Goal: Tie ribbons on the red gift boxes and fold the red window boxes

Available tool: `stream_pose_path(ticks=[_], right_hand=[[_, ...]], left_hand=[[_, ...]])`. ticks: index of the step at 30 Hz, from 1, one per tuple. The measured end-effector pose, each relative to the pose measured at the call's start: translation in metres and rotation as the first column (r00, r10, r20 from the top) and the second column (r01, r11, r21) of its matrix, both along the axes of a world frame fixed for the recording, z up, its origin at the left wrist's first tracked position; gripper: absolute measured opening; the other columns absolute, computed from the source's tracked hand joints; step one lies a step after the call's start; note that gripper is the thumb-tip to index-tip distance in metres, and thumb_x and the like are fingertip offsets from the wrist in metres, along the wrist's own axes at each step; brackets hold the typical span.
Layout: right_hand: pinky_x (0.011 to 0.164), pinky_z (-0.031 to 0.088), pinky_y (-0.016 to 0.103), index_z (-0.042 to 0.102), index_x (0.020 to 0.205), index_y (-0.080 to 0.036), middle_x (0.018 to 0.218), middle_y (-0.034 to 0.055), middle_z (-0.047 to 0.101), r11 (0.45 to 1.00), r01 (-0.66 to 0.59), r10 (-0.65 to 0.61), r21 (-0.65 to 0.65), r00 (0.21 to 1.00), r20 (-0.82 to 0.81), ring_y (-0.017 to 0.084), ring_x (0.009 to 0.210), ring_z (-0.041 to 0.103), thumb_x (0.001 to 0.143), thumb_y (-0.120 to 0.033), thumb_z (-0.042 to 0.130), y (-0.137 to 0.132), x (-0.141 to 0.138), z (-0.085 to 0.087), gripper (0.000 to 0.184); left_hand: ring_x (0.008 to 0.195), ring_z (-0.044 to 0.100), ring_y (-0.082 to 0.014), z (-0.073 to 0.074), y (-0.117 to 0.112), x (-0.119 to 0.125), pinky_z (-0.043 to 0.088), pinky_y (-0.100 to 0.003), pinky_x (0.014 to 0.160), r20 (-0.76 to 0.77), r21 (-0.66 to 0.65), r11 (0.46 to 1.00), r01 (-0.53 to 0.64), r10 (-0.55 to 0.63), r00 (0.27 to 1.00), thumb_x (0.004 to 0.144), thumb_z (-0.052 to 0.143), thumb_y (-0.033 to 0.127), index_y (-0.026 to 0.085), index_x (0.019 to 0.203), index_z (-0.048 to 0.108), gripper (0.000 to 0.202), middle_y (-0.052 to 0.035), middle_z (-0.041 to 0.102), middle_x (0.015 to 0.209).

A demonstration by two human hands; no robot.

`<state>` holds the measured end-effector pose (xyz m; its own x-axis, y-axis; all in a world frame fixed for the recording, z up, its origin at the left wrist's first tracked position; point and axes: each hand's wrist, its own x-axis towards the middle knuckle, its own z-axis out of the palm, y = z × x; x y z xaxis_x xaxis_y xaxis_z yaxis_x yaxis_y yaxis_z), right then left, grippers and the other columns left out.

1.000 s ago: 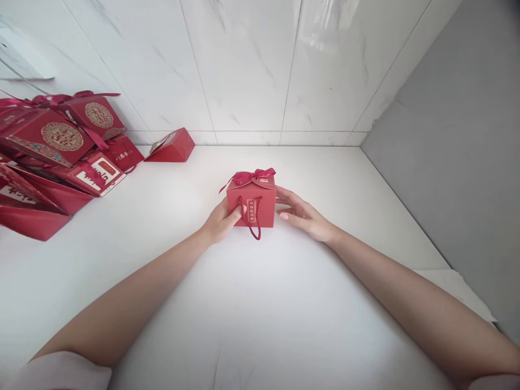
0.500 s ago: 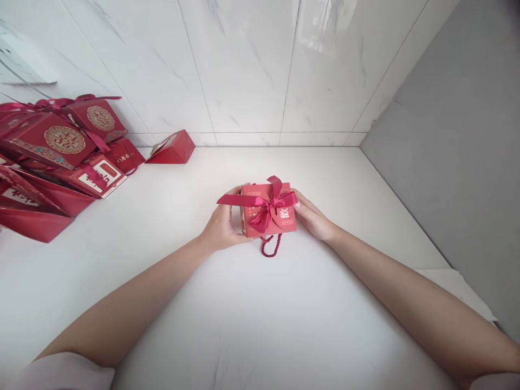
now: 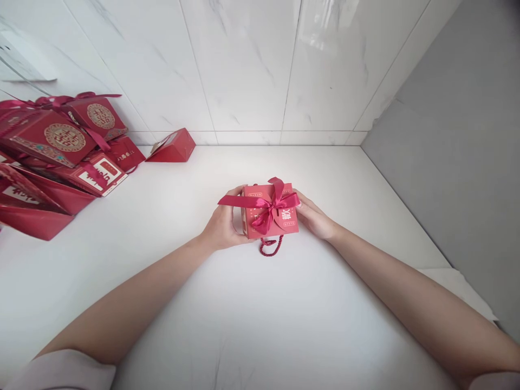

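A small red gift box [image 3: 284, 221] with a dark red ribbon bow [image 3: 266, 208] on top is tipped toward me over the white counter [image 3: 252, 314]. My left hand [image 3: 221, 226] grips its left side, fingers curled round the edge. Against the right side, my right hand [image 3: 314, 218] holds the box. A red cord handle [image 3: 271, 246] hangs from under the box and touches the counter.
A heap of larger red gift boxes and bags [image 3: 52, 157] with gold emblems and ribbons lies at the far left. One red box [image 3: 173, 146] lies on its side by the marble-tiled back wall. A grey wall [image 3: 455, 162] bounds the counter on the right.
The box stood upright on the counter a second ago; both hands have tipped it toward me, so its bow-topped lid now faces the camera. My right hand has closed on its side.
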<state>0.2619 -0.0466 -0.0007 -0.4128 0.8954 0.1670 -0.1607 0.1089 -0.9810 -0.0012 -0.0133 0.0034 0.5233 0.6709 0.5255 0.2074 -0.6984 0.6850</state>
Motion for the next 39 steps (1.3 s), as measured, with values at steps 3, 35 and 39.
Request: stream_pose_path(ticks=[3, 35, 39], right_hand=[[0.113, 0.042, 0.046, 0.053, 0.138, -0.031, 0.151, 0.0034, 0.052, 1.000, 0.009, -0.009, 0.002, 1.000, 0.005, 0.028, 0.135, 0.052, 0.100, -0.053, 0.049, 0.000, 0.000, 0.000, 0.043], [0.112, 0.042, 0.048, 0.043, 0.148, -0.031, 0.148, 0.0068, 0.053, 0.998, 0.029, -0.032, 0.058, 0.998, 0.049, 0.028, 0.134, 0.053, 0.100, -0.055, 0.050, 0.000, 0.001, -0.002, 0.054], [0.116, 0.038, 0.049, 0.031, 0.155, -0.035, 0.160, 0.0050, 0.039, 0.989, -0.025, 0.015, 0.146, 0.997, 0.072, 0.030, 0.145, 0.041, 0.095, -0.059, 0.056, -0.002, 0.001, 0.002, 0.069]], left_hand=[[0.128, 0.054, -0.0443, 0.000, 0.000, 0.000, 0.048, -0.061, 0.102, -0.006, -0.019, 1.000, -0.006, 0.005, 1.000, 0.052, 0.092, 0.039, 0.029, 0.146, 0.036, 0.110, -0.0122, 0.052, 0.144], [0.124, 0.058, -0.0430, 0.000, 0.001, 0.004, 0.049, -0.067, 0.100, -0.023, -0.091, 0.995, -0.043, 0.041, 0.999, 0.054, 0.093, 0.035, 0.031, 0.135, 0.050, 0.091, -0.0109, 0.059, 0.135], [0.135, 0.049, -0.0424, -0.001, 0.000, 0.004, 0.042, -0.068, 0.110, 0.010, 0.040, 0.997, -0.063, 0.063, 0.998, 0.051, 0.094, 0.039, 0.039, 0.148, 0.035, 0.114, -0.0084, 0.046, 0.151]])
